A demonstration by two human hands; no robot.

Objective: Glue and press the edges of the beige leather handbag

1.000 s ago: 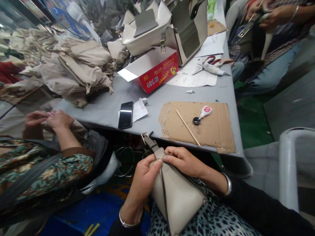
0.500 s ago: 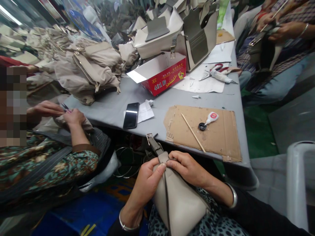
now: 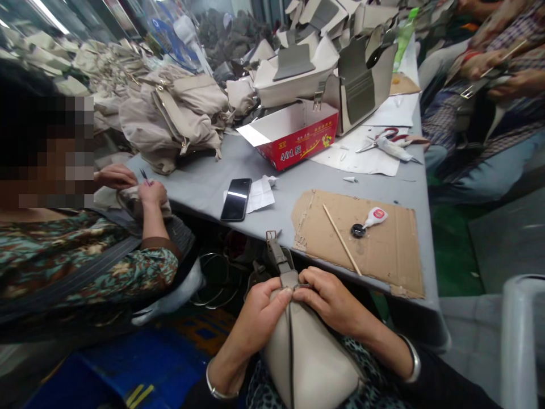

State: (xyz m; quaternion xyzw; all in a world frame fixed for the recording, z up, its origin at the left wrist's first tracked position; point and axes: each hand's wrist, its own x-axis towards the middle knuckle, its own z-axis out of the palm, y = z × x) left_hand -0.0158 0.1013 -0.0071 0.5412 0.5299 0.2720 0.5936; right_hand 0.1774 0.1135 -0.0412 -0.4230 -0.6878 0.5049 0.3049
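In the head view, the left hand (image 3: 266, 312) and the right hand (image 3: 330, 298) meet at the upper end of a pale beige bag (image 3: 319, 358), which lies over the person's lap just in front of the tabletop (image 3: 200, 182). Each grip is narrow, thumb and fingers pinched on the bag's material close to the base of a grey-brown strap (image 3: 279, 255), and the thumb tips are near each other by the dark-edged seam (image 3: 291, 346) that runs down the bag. The strap points up and away from the hands, ending in a metal buckle (image 3: 271, 234) (a silvery bracelet (image 3: 411, 358) circles the right wrist, another the left). On the tabletop, beyond the right hand, a flat piece of cardboard (image 3: 383, 261) carries a thin wooden stick (image 3: 342, 240) lying aslant and a small white glue bottle (image 3: 377, 216), its nozzle at a round black dish (image 3: 357, 230). Left of the cardboard, a dark phone (image 3: 236, 200) lies beside crumpled white paper (image 3: 261, 196). Farther back stand an open red box (image 3: 298, 139) marked 401 and, behind it, further bags, with red-handled scissors (image 3: 369, 144) on white sheets to the right. A heap of beige cloth pieces (image 3: 183, 108) covers the far left part, and a co-worker's hand (image 3: 153, 194) holds a slim pointed tool there, nearer the edge
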